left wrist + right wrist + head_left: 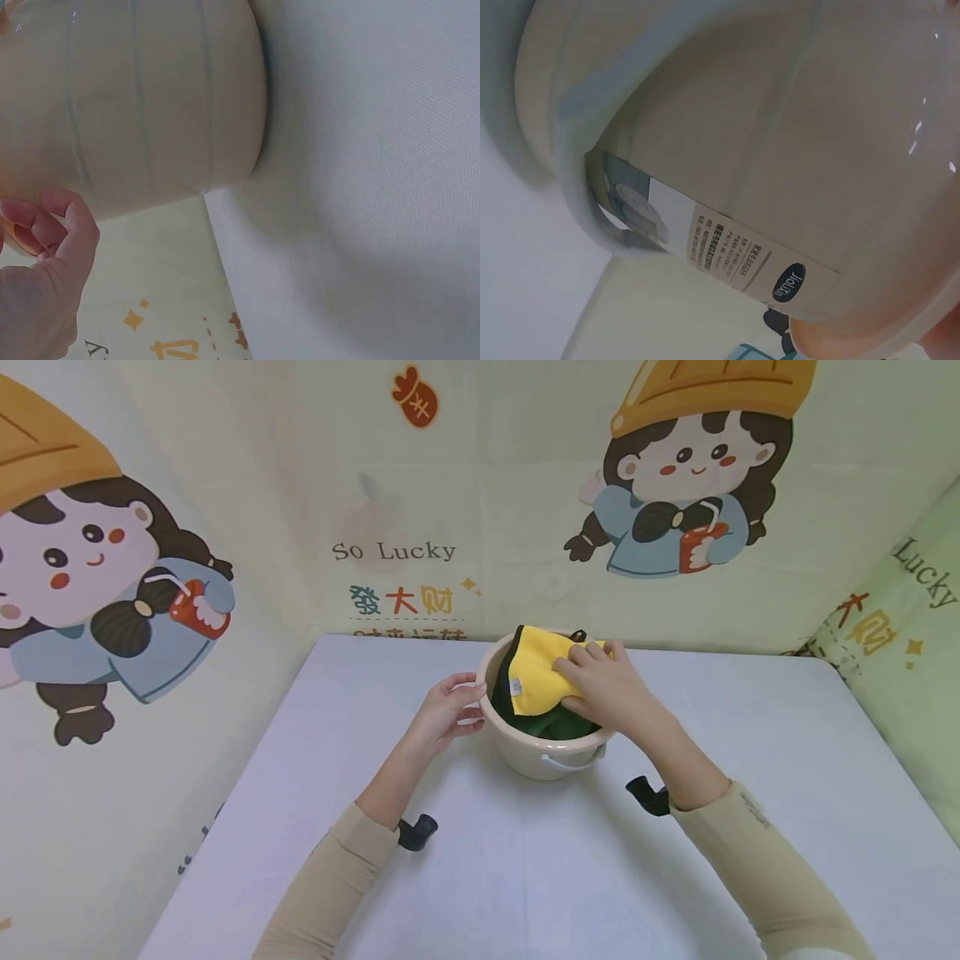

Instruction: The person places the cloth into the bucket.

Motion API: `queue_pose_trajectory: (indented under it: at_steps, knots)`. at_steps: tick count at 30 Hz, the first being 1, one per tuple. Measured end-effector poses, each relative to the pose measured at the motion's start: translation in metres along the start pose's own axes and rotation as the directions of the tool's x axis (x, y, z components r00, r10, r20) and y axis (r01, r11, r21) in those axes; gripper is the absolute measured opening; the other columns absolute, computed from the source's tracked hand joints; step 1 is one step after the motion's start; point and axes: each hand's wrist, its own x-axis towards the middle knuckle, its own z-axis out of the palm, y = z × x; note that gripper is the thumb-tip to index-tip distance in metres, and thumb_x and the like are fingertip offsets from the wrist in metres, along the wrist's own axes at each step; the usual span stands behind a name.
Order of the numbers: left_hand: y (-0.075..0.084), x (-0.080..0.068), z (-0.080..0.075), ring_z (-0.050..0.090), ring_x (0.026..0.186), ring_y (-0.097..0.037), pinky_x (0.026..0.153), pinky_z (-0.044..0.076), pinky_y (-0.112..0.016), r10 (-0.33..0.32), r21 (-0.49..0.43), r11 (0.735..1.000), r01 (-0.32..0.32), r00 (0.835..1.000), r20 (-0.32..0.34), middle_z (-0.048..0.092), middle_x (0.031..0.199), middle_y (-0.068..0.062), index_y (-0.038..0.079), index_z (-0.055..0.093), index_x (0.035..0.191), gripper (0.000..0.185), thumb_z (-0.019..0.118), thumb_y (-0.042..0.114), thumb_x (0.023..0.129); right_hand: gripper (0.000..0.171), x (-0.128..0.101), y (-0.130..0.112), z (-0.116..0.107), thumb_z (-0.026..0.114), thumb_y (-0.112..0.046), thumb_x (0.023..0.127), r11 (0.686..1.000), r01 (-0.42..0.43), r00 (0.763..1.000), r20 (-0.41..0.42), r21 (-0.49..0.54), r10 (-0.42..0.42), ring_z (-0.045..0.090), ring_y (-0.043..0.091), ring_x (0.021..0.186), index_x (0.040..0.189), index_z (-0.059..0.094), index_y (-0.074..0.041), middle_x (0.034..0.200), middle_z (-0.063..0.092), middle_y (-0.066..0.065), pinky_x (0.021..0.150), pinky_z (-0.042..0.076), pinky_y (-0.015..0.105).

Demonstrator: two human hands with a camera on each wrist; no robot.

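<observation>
A beige bucket (536, 756) stands upright near the table's back edge. Inside it, a yellow cloth (540, 664) with black edging and a small white tag lies over dark green cloth (558, 724). My right hand (603, 685) grips the yellow cloth at the bucket's right side, with some fingertips hidden in its folds. At the left, my left hand (446, 714) holds the bucket's rim, its fingers bent against it. The left wrist view shows this hand (49, 270) beside the bucket wall (165, 97). The right wrist view mostly shows the bucket's outside (780, 150).
A pale handle (570, 767) hangs down the bucket's front, near a printed label (735, 247). The white table (480, 860) meets a cartoon-printed cloth backdrop (517, 527) behind and at the sides. Black wrist mounts (417, 832) stick out by both sleeves.
</observation>
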Motion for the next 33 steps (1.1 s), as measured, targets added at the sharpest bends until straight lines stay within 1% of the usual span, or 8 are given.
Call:
queue_pose_trajectory:
  at_steps: [5,9,12,15,18,24,29,33]
  knots:
    - [0.000,0.000,0.000,0.060,0.072,-0.017,0.072,0.053,-0.033,0.003,0.002,1.000,-0.003,1.000,0.002,0.059,0.094,-0.004,0.011,0.050,0.122,0.036,0.061,0.017,0.088,0.035,0.006,0.000,0.001,0.065,-0.027,0.083,1.000,0.027,0.998,0.059,-0.007,-0.026,0.045,0.029,0.094,0.112,0.054,-0.011,0.098,0.053,0.011,0.085,0.028,0.048]
    - [0.001,0.000,0.001,0.060,0.071,-0.016,0.071,0.053,-0.033,0.002,0.003,1.000,-0.002,1.000,0.000,0.059,0.095,-0.005,0.011,0.049,0.122,0.037,0.061,0.017,0.088,0.034,0.009,0.001,0.003,0.063,-0.024,0.083,0.999,0.037,0.995,0.092,0.027,-0.039,0.045,0.028,0.092,0.112,0.054,-0.011,0.096,0.053,0.010,0.082,0.028,0.045]
    - [0.001,-0.001,0.001,0.060,0.072,-0.016,0.070,0.053,-0.032,-0.004,0.007,1.000,0.004,1.000,-0.006,0.059,0.098,-0.006,0.011,0.049,0.123,0.037,0.060,0.018,0.088,0.036,0.011,0.002,0.006,0.062,-0.023,0.083,0.997,0.035,0.991,0.126,0.065,-0.043,0.045,0.029,0.095,0.116,0.054,-0.010,0.101,0.053,0.011,0.086,0.028,0.047]
    - [0.001,-0.001,0.001,0.060,0.073,-0.017,0.073,0.053,-0.034,-0.005,0.010,1.000,0.005,1.000,-0.008,0.059,0.100,-0.007,0.011,0.049,0.123,0.037,0.060,0.018,0.088,0.041,0.012,0.002,0.009,0.061,-0.022,0.083,0.995,0.027,0.984,0.171,0.091,-0.042,0.044,0.031,0.101,0.120,0.052,-0.009,0.107,0.052,0.013,0.090,0.027,0.050]
    - [0.000,-0.001,0.001,0.060,0.073,-0.017,0.074,0.053,-0.034,0.000,0.013,1.000,0.000,1.000,-0.005,0.059,0.101,-0.008,0.012,0.049,0.123,0.037,0.060,0.018,0.088,0.044,0.012,0.001,0.012,0.061,-0.023,0.083,0.994,0.008,0.973,0.229,0.108,-0.033,0.043,0.032,0.105,0.123,0.050,-0.009,0.112,0.050,0.014,0.092,0.025,0.051]
    - [-0.001,0.000,0.000,0.060,0.072,-0.017,0.071,0.053,-0.033,0.002,0.001,1.000,-0.002,1.000,0.007,0.059,0.096,-0.005,0.012,0.049,0.123,0.036,0.060,0.018,0.089,0.048,0.011,-0.002,0.014,0.062,-0.026,0.084,0.995,-0.022,0.939,0.345,0.094,-0.012,0.040,0.032,0.110,0.127,0.046,-0.010,0.118,0.047,0.014,0.096,0.024,0.052]
    - [-0.002,0.000,0.000,0.060,0.072,-0.016,0.073,0.053,-0.035,0.006,-0.006,1.000,-0.005,1.000,0.017,0.059,0.097,-0.005,0.012,0.049,0.123,0.037,0.060,0.018,0.089,0.050,0.012,-0.005,0.013,0.061,-0.023,0.084,0.995,-0.044,0.913,0.409,0.088,0.004,0.039,0.033,0.112,0.129,0.043,-0.008,0.120,0.045,0.014,0.097,0.023,0.052]
    - [-0.001,-0.001,0.000,0.061,0.072,-0.016,0.071,0.053,-0.033,0.007,0.000,1.000,-0.007,1.000,0.012,0.059,0.103,-0.009,0.012,0.049,0.124,0.037,0.059,0.018,0.089,0.052,0.014,-0.008,0.014,0.059,-0.021,0.083,0.995,-0.052,0.897,0.442,0.080,0.011,0.038,0.033,0.113,0.130,0.041,-0.007,0.121,0.044,0.015,0.098,0.022,0.052]
